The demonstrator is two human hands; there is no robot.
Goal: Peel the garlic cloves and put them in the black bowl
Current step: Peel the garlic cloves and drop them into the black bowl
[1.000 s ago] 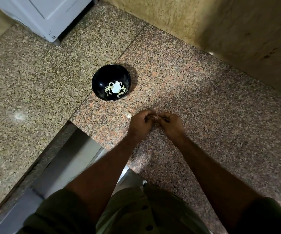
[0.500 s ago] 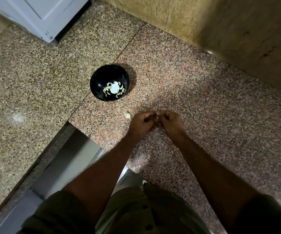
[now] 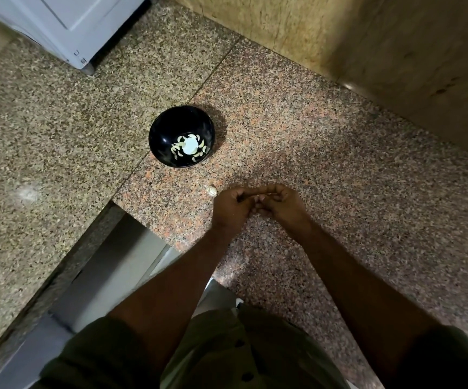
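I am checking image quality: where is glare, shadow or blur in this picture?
Head view: white glare spot inside the black bowl, its shadow falling right; both hands dim, whatever they pinch is unclear; the wide lens bends the counter edges; the sleeves at the bottom are dark.

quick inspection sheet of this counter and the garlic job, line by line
surface: speckled granite counter, pinkish slab under the hands, greyer slab to the left
job's things: black bowl upright on the counter, pale peeled cloves lying in its bottom; one small garlic piece on the counter between bowl and hands; a clove in the hands cannot be made out
clutter: nothing seen
hands: left hand and right hand meet fingertip to fingertip, fingers curled, just above the counter; what they pinch is hidden
cables: nothing seen
surroundings: white appliance at top left, tan wall behind, gap below the counter edge, olive shirt at the bottom
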